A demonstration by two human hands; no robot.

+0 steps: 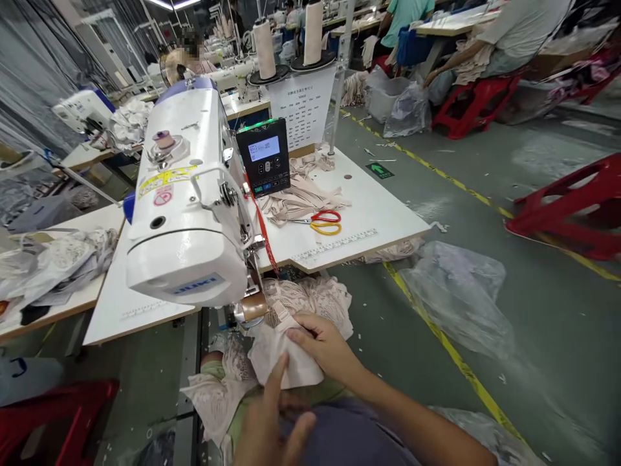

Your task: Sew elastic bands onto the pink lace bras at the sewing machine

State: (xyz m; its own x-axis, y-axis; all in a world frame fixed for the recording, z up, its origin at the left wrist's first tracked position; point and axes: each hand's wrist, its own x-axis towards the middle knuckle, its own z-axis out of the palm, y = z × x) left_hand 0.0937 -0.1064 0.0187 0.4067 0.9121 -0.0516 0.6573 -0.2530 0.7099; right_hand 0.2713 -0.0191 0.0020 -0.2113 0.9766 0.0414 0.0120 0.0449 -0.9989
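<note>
A pale beige bra (286, 362) lies across my lap, right at the free arm of a white sewing machine (187, 194). My right hand (327, 343) pinches its upper edge between thumb and fingers, near a strap (280, 310) that runs up to the machine's needle area. My left hand (272, 421) is blurred by motion. Its index finger points up against or just in front of the fabric, with the thumb apart. More beige lace pieces (310, 294) hang behind the bra, and another lace part (213, 395) drapes to the left. The needle itself is hidden.
On the white table (388, 213) lie red-and-yellow-handled scissors (326, 222) and a heap of beige straps (301, 194). A control panel (264, 157) stands beside the machine. Thread cones (313, 32) rise behind. Red stools (572, 207) and plastic bags (460, 298) are on the floor.
</note>
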